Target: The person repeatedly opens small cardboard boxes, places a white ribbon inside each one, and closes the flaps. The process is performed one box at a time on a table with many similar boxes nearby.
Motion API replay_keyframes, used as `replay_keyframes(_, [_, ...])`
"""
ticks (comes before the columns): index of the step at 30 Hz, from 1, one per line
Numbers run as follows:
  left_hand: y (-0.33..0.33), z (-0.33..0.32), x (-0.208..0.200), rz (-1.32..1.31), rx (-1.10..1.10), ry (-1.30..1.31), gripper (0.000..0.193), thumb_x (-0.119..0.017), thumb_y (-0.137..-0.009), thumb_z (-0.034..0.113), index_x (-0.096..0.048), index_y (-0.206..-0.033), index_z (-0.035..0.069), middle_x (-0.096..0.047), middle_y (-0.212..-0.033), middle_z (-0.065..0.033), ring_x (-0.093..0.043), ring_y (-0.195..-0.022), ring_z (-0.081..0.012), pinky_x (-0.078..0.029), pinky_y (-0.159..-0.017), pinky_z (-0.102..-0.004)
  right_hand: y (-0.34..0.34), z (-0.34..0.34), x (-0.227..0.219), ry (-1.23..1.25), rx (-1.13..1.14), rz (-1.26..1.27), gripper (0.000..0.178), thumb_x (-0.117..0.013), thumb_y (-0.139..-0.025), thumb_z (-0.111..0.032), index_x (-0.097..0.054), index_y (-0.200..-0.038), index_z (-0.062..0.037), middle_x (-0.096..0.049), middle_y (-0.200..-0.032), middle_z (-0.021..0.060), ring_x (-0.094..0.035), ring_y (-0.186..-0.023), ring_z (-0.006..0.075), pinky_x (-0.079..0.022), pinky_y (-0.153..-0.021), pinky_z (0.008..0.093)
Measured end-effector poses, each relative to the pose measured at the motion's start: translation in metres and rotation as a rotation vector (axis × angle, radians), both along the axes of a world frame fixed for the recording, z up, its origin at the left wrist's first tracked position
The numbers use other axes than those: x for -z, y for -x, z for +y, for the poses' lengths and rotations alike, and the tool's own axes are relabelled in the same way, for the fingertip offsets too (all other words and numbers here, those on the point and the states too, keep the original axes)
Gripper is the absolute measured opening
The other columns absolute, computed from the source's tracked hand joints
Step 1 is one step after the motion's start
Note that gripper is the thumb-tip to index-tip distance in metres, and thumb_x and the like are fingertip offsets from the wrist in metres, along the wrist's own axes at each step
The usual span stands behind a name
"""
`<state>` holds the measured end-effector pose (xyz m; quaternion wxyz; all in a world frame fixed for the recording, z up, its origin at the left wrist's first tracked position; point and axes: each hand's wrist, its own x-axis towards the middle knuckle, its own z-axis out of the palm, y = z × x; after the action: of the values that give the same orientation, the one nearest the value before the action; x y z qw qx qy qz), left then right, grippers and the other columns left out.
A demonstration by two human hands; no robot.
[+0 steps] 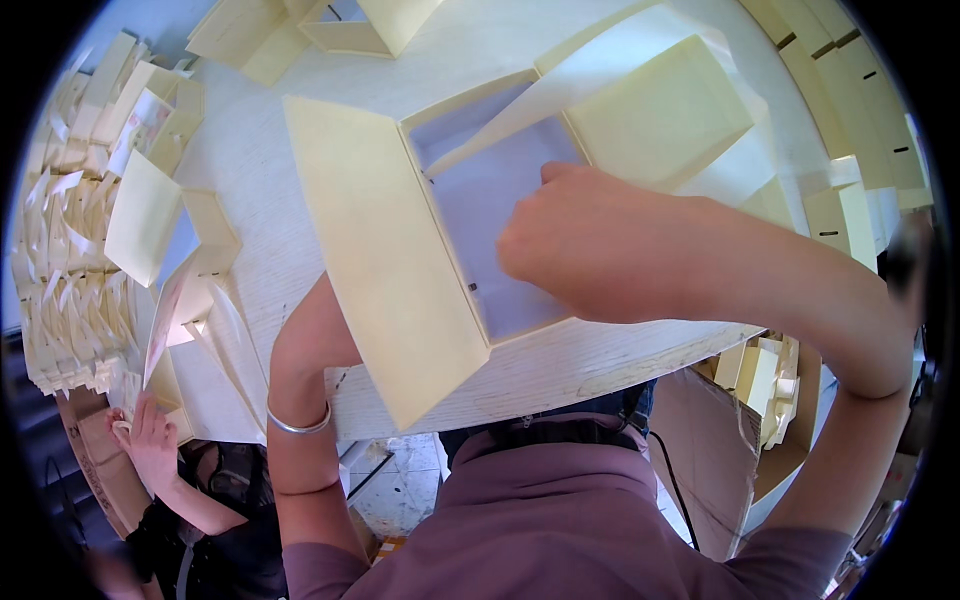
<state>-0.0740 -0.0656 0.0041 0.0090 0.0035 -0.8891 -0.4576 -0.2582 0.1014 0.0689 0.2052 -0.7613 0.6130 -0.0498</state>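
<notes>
A cream box (pixel 470 300) with a pale lavender lining stands open on the table before me. Its cream lid (pixel 375 250) is folded out to the left, and a second cream panel (pixel 665 115) spreads to the right. A wide white ribbon (pixel 560 85) runs from the box's left inner wall toward the upper right. My right hand (pixel 580 235) is closed in a fist over the lined inside; whatever its fingers hold is hidden beneath it. My left forearm (pixel 310 350) passes behind the lid, which hides that hand.
Many cream boxes with ribbons (pixel 75 240) are stacked at the left. Open boxes (pixel 185 225) stand nearer, with others at the far edge. More boxes (pixel 860 90) line the right. A carton (pixel 770 400) of pieces sits below the table (pixel 510 375). A co-worker's hand (pixel 150 440) is at lower left.
</notes>
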Motion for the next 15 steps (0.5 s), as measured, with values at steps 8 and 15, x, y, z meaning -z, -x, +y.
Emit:
replay_keyframes(8, [-0.0072, -0.0009, -0.0033, -0.022, -0.025, -0.016, 0.040, -0.070, -0.065, 0.014, -0.055, -0.100, 0.001, -0.058, -0.098, -0.0133, -0.055, -0.088, -0.0277, -0.043, -0.078, -0.0348, -0.0041, -0.0090, 0.0031, 0.149, 0.021, -0.123, 0.006, -0.052, -0.060, 0.000, -0.053, -0.057, -0.0049, -0.053, -0.055, 0.0113, -0.053, -0.057, 0.0290, -0.038, -0.066, 0.0350])
replay_keyframes(15, [-0.0062, 0.0012, -0.0058, -0.029, -0.027, -0.028, 0.040, -0.070, -0.065, 0.013, -0.055, -0.100, 0.002, -0.058, -0.098, -0.0131, -0.055, -0.089, -0.0271, -0.043, -0.078, -0.0344, -0.0060, -0.0101, 0.0020, 0.073, 0.057, -0.086, 0.005, -0.052, -0.063, -0.001, -0.056, -0.061, -0.0030, -0.055, -0.059, 0.0136, -0.053, -0.057, 0.0301, -0.040, -0.066, 0.0354])
